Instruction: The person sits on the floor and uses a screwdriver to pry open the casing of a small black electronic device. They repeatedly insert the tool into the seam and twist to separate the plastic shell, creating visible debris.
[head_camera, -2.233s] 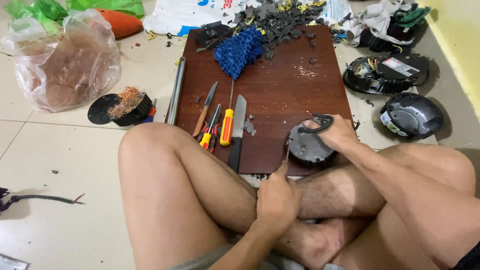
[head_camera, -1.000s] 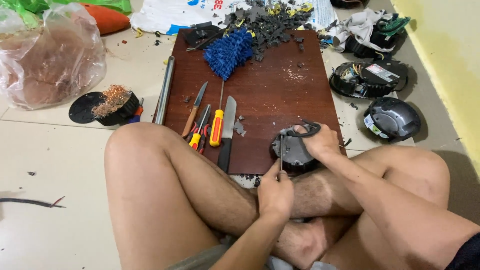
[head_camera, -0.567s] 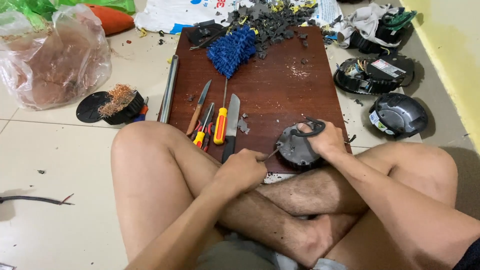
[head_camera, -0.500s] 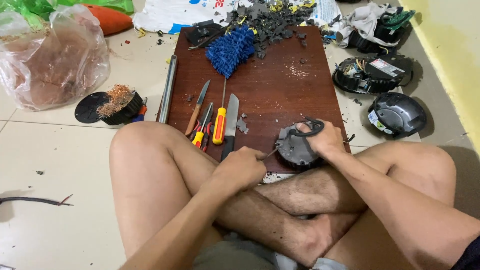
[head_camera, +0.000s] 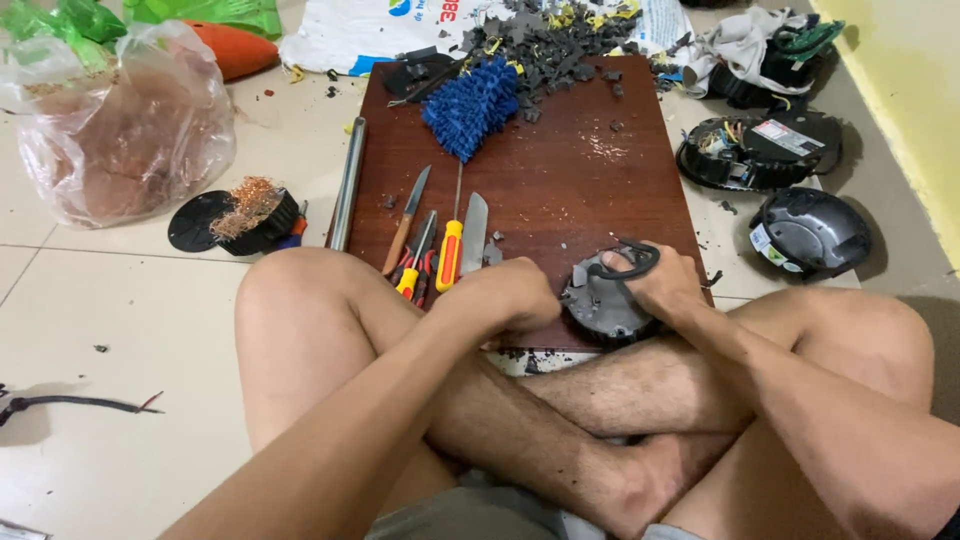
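I sit cross-legged at a dark red wooden board (head_camera: 560, 190) on the tiled floor. My right hand (head_camera: 660, 285) grips a round dark grey motor part (head_camera: 600, 305) at the board's near edge, with its fingers over a black ring on top. My left hand (head_camera: 505, 295) is a closed fist just left of the part, resting over my left knee. It is closed around a thin tool that is mostly hidden in the fist.
Left of my fist lie a yellow-handled screwdriver (head_camera: 450, 255), a flat blade (head_camera: 475, 230), pliers (head_camera: 415, 270) and a knife (head_camera: 405, 220). A blue bristly piece (head_camera: 470, 105) and dark fragments (head_camera: 550, 30) cover the far end. A metal rod (head_camera: 348, 185), a copper-filled cup (head_camera: 250, 210) and a plastic bag (head_camera: 120, 130) lie left. Black housings (head_camera: 810, 230) lie right.
My left hand rose from my lap to the board's near edge and closed in beside the round part. My right hand kept its grip on the part.
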